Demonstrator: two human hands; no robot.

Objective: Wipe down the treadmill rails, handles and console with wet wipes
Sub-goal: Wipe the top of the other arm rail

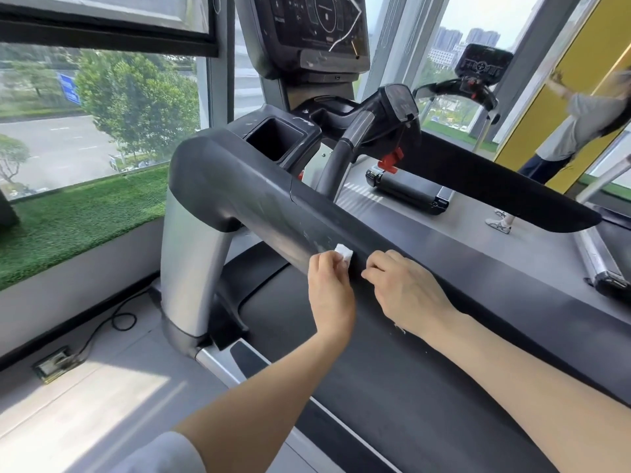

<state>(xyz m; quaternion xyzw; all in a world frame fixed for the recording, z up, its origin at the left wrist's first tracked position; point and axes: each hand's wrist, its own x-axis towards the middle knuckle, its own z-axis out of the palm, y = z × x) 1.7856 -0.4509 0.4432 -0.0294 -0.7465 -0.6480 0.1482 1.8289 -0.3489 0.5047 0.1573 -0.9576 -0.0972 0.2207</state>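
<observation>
Looking down from my head, both my bare forearms reached up from the bottom of the frame to the rail (341,213), which ran from centre left toward the right edge. My left hand (329,291) was curled, pinching one folded white wipe (343,255) against the rail's near face, just below centre. My right hand (406,291) lay just beside it, knuckles up, fingers bent over the rail's lower edge and gripping it. I counted one wipe and two hands. The console (307,29) stood at top centre, with one cup holder (278,138) below it and the belt (375,353) under my arms. One other person (577,128) stood at the right edge.
</observation>
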